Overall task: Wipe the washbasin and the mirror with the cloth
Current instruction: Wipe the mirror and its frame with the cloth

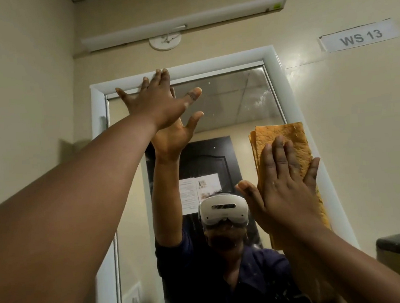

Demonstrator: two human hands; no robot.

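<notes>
I see the left hand (157, 102) spread wide, flat against the mirror (233, 100) near its top white frame (210, 62); right hand (283, 180) with straight fingers presses the folded orange cloth (287, 139) on the mirror's right edge

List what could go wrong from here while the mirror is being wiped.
1. The left hand lies bare and flat on the mirror near the top of its white frame, so it may leave fresh prints on the glass.
2. The right hand only presses the folded orange cloth with straight fingers; the cloth could slip down.
3. Speckles remain at the upper right, easy to miss.
</notes>
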